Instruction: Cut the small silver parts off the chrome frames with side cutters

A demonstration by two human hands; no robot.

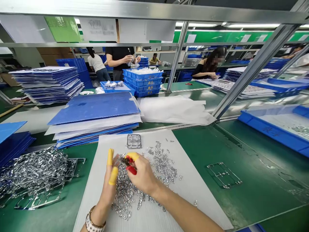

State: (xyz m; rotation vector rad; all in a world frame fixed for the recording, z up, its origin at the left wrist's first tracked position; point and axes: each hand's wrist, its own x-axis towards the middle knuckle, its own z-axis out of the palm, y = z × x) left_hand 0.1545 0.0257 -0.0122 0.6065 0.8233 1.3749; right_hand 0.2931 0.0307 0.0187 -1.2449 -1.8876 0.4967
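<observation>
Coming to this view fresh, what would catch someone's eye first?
Probably the heap of shiny metal pieces on the white sheet, front and centre. Just above it, the right hand grips a red-handled tool. Next, the tangled pile of metal frames at the left edge.

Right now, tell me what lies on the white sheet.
On the white sheet lie small shiny metal pieces and, toward its far end, a gridded metal frame. The left hand, the right hand and its red-handled pliers hide whatever is beneath them.
</observation>
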